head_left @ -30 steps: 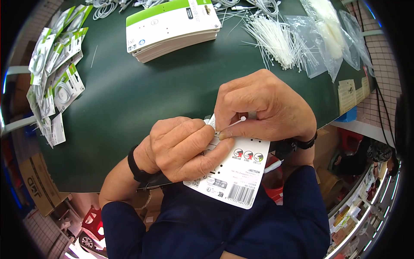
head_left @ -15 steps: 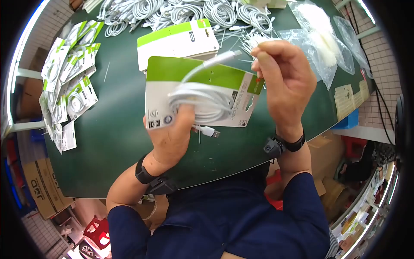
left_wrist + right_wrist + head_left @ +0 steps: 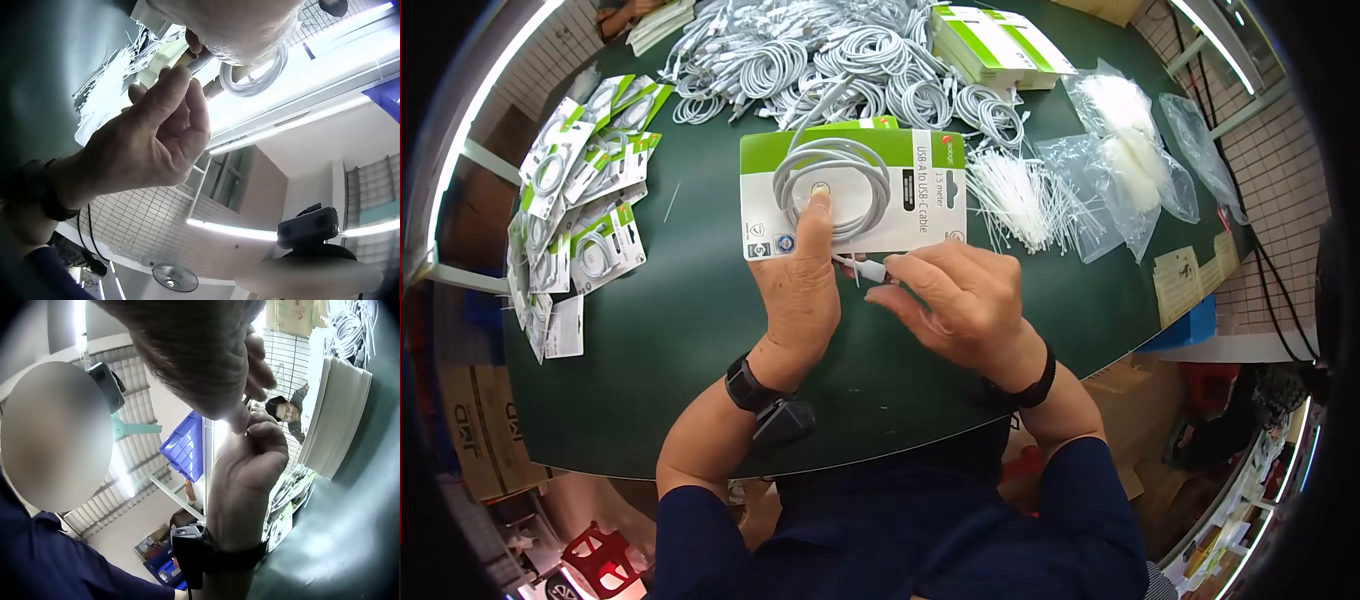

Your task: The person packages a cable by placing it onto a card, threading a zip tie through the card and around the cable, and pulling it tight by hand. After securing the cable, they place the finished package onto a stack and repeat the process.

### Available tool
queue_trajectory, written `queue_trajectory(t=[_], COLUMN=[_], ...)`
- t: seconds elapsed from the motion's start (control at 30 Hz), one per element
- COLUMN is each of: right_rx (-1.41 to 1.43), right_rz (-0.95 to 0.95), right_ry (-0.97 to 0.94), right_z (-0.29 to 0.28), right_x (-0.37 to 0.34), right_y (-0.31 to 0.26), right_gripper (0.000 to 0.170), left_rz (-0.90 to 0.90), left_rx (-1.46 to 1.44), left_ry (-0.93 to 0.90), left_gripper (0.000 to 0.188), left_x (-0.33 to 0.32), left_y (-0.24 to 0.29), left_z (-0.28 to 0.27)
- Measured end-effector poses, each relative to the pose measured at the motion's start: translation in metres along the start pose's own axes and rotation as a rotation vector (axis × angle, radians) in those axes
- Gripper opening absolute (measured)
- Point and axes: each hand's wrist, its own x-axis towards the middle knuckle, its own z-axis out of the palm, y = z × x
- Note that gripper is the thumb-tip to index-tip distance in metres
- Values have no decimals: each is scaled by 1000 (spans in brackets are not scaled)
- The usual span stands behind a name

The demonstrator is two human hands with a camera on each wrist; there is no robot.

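Over the table, my left hand point(image 3: 800, 305) grips a green-and-white retail card point(image 3: 760, 190) marked USB-A to USB-C cable. Its thumb presses inside a coiled white cable point(image 3: 880, 195) lying on the card's front; the other fingers are behind the card. Below the card's lower edge, my right hand point(image 3: 975, 300) pinches the cable's USB plug point(image 3: 870, 270) between thumb and forefinger. A thin white tie end hangs beside the plug. In the left wrist view, the right hand point(image 3: 153, 134) has bent fingers close to the cable loop point(image 3: 250, 84).
Behind the card lie a pile of coiled cables point(image 3: 840, 55) and a stack of cards point(image 3: 990, 60). Zip ties point(image 3: 1030, 200) and plastic bags point(image 3: 1135, 170) are on the right. Packed cable cards point(image 3: 580, 200) overlap on the left. A person point(image 3: 290, 412) is across the table.
The card was turned from its printed back to its front with the coil showing. My right hand left the card, rose to the right, then came down to the plug at the lower edge.
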Motion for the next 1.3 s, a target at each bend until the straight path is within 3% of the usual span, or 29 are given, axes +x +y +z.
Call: queue_trajectory(t=[0.1, 0.13, 0.23, 0.3, 0.37, 0.47, 0.57, 0.63, 0.73, 0.97, 1.17, 1.3], right_rx=[27, 74, 104, 67, 91, 135, 266, 233, 179, -9, -43, -52], right_rz=[51, 74, 28, -110, -94, -62, 270, 283, 302, -30, -68, -91], right_ry=[1, 20, 32, 34, 52, 97, 88, 73, 39, 75, 30, 28], right_z=[10, 13, 12, 11, 12, 14, 13, 12, 13, 21, 24, 24], right_x=[-2, -3, -4, -3, -3, 0, -3, -4, -5, -9, -7, -7], right_y=[-3, -5, -7, -9, -6, 4, 20, 24, 27, 25, 16, 18], right_gripper=[34, 33, 31, 27, 26, 24, 23, 23, 23, 31, 34, 32], left_rz=[219, 214, 470, 372, 181, 108, 34, -33, -52, -85, 47, 42], left_rx=[50, 46, 513, 425, 254, 198, 155, 124, 116, 101, 166, 138], left_ry=[53, 57, -58, -36, 0, -20, -36, -43, -32, -50, -19, -29], left_gripper=[23, 23, 19, 17, 13, 16, 19, 22, 25, 24, 26, 28], left_x=[1, 1, 6, 2, -2, -1, -1, -1, -1, -3, -4, -9], left_y=[-13, -17, -17, -19, -12, -8, -9, -11, -17, -19, -28, -25], left_z=[2, -2, -17, -16, -9, -6, -3, -1, 1, -1, -3, 1])
